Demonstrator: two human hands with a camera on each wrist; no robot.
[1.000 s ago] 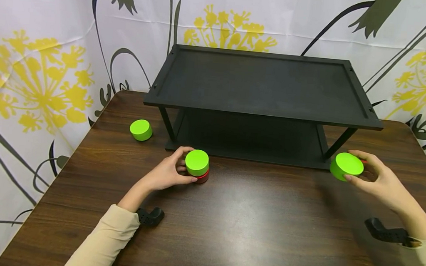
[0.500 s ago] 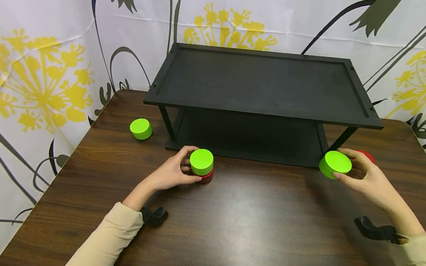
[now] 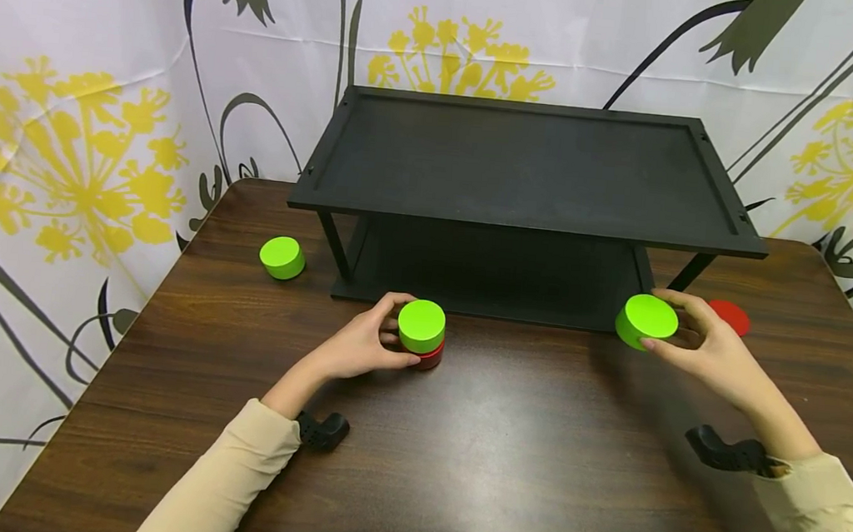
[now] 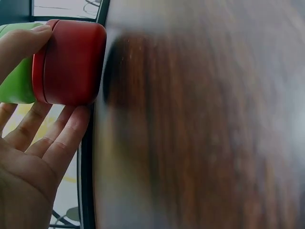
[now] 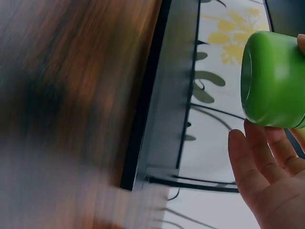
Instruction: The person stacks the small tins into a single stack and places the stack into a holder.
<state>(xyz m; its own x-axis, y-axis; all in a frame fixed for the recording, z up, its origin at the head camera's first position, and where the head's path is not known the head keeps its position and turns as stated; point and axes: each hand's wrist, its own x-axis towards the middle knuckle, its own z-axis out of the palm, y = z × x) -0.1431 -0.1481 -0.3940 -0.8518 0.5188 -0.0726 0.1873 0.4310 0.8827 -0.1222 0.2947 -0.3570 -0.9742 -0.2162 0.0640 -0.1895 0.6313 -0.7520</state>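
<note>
Behind everything we see the flower-printed curtain (image 3: 492, 0), unchanged from a second ago, and before it the dark wooden table (image 3: 518, 440), where the black two-tier shelf (image 3: 525, 165) stands just as it did. Our left hand (image 3: 364, 340) and right hand (image 3: 706, 342) are well apart, though nearer each other than in the earlier frames: the left has shifted rightward along the front of the shelf, and the right has come leftward. The left grips a stack, its thumb by the seam, with an upper green container (image 3: 422, 324) sitting on a red container (image 4: 74, 62); the pair has travelled with it, and we cannot tell whether the base touches the tabletop. The right pinches another green container (image 3: 648, 318), held above the table near the shelf's front right corner. A third green container (image 3: 282, 258) rests left of the shelf, where it was. Beyond our right wrist, a red round piece (image 3: 730, 317), mostly hidden a second ago, now shows more fully on the table.
</note>
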